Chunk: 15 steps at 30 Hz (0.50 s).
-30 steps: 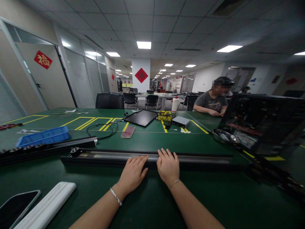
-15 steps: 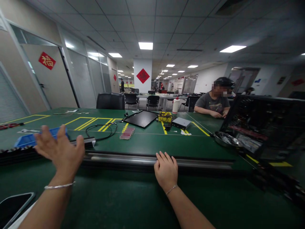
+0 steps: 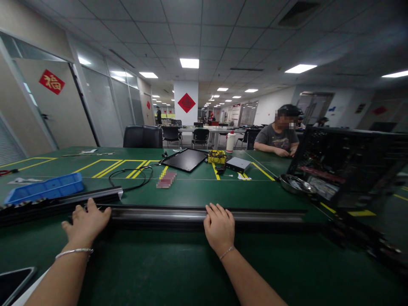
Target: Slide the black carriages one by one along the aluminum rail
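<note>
A long black and silver rail (image 3: 261, 216) lies across the green table (image 3: 178, 263) in front of me. My left hand (image 3: 85, 222) rests flat, fingers spread, on the rail's left end. My right hand (image 3: 219, 227) lies palm down on the rail near its middle, fingers stretched forward over its top. A second, similar rail (image 3: 63, 202) lies just behind and to the left.
A blue tray (image 3: 44, 188) stands at the left, a black cable (image 3: 130, 180) and a dark flat panel (image 3: 185, 159) farther back. A metal bowl (image 3: 295, 183) and an open computer case (image 3: 347, 163) are at the right. Another person (image 3: 277, 138) sits at the far side. A phone (image 3: 14, 282) lies bottom left.
My left hand left the middle of the rail, swung up and to the left, and has come down on the rail's left end. My right hand has stayed in place.
</note>
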{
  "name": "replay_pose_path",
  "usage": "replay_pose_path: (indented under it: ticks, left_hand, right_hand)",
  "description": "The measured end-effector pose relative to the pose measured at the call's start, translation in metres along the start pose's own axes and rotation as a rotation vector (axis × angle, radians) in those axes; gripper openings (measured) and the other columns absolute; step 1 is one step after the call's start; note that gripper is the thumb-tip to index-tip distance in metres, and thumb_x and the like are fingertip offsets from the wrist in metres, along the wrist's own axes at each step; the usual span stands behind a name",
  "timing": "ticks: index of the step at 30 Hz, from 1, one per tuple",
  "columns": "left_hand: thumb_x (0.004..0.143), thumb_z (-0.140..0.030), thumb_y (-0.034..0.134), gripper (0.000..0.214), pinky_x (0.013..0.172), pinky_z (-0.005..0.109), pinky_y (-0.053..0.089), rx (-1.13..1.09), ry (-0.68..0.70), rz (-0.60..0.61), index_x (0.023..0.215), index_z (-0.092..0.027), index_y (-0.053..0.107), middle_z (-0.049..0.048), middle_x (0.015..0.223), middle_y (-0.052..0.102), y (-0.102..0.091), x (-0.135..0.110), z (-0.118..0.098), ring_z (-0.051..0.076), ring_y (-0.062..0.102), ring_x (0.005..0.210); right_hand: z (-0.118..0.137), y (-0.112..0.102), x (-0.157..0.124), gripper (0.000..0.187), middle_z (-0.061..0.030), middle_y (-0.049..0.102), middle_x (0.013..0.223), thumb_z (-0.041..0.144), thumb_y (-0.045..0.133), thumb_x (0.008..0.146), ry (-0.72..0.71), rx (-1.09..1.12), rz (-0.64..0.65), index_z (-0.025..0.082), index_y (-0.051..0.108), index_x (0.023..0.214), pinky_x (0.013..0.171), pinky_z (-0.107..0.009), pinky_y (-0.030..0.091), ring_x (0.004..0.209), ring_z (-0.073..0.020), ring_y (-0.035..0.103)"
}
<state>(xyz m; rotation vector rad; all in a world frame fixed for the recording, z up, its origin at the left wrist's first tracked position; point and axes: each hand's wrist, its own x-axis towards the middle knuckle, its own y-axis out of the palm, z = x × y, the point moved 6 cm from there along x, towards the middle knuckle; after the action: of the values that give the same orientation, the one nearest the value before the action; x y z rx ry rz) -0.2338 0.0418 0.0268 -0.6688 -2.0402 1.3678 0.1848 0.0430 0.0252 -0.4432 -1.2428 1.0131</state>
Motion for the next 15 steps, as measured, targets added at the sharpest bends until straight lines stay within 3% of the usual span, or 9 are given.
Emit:
replay_pose_path:
  ticks: [9, 15]
  left_hand:
    - [0.082, -0.045, 0.025, 0.065, 0.09, 0.048, 0.032, 0.065, 0.073, 0.061, 0.134, -0.006, 0.03, 0.0287, 0.12, 0.047, -0.009, -0.012, -0.014, 0.04, 0.047, 0.112]
    - [0.083, -0.045, 0.024, 0.065, 0.089, 0.046, 0.033, 0.105, 0.167, 0.061, 0.134, -0.005, 0.028, 0.029, 0.119, 0.048, -0.006, -0.029, -0.03, 0.04, 0.046, 0.112]
  right_hand:
    - [-0.001, 0.0, 0.0, 0.035, -0.0013, 0.062, 0.118, 0.023, 0.04, 0.084, 0.011, 0.013, -0.013, 0.025, 0.065, 0.109, 0.098, -0.035, 0.024, 0.115, -0.0195, 0.049]
    - [0.0, -0.001, 0.001, 0.036, -0.0024, 0.061, 0.119, 0.023, 0.04, 0.084, 0.017, -0.02, 0.005, 0.025, 0.064, 0.11, 0.098, -0.035, 0.024, 0.115, -0.0192, 0.048]
